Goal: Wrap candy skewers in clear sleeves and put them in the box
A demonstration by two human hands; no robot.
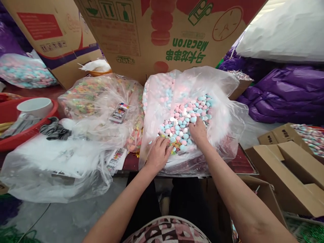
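A clear plastic bag (174, 88) lies open on the table in front of me, filled with pink, blue and white round candies (181, 116). My right hand (198, 131) reaches into these candies, its fingers bent together with the tips partly hidden among them. At the bag's near left side rests my left hand (159, 153), fingers apart and lightly curved over the edge of the pile. Beside its fingertips sit a few yellow-green and orange gummy-like pieces (175, 145). I cannot make out whether a candy is between my right fingers.
Left of the candy bag is another plastic bag (86, 96) of multicoloured candies, with a stack of small printed packets (119, 113) on it. A red basin (7, 143) holds a white bowl (34, 106). Cardboard boxes (141, 40) stand behind; an open carton (286, 162) is at right.
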